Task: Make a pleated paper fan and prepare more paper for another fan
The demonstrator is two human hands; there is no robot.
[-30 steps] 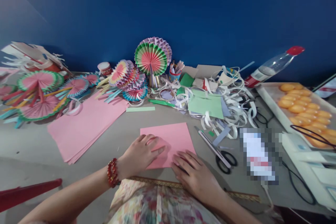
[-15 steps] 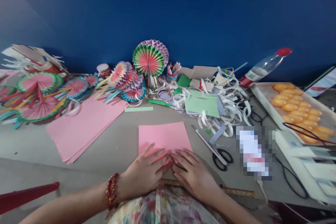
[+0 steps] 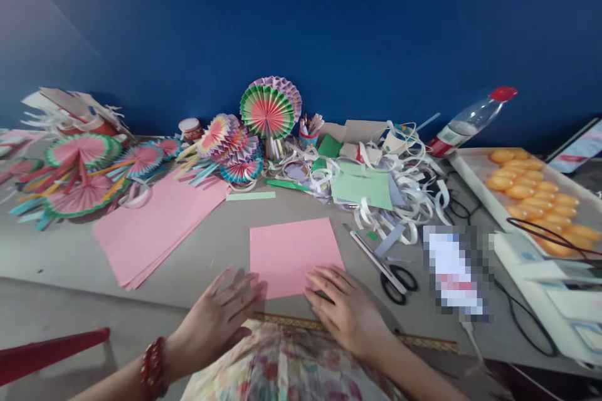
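A pink sheet of paper (image 3: 291, 250) lies flat on the grey table in front of me. My left hand (image 3: 219, 316), with a red bead bracelet (image 3: 153, 366) at the wrist, is open at the sheet's lower left corner, fingertips at its edge. My right hand (image 3: 343, 307) lies open, its fingers spread over the sheet's lower right part. Neither hand grips anything. Below the sheet, a patterned strip (image 3: 301, 321) runs along the table's near edge, partly behind my right hand. Scissors with black handles (image 3: 397, 282) and a white craft knife (image 3: 374, 257) lie to the right.
A stack of pink paper (image 3: 160, 225) lies at left, below pleated paper fans (image 3: 84, 163). Curled white paper strips (image 3: 414, 182) and green paper (image 3: 362, 185) heap behind. At right are a blurred phone (image 3: 454, 272), a tray of orange pieces (image 3: 531, 188) and a bottle (image 3: 475, 119).
My left hand has moved left and down from the middle of the pink sheet to its lower left corner, uncovering more paper. My right hand has stayed almost where it was.
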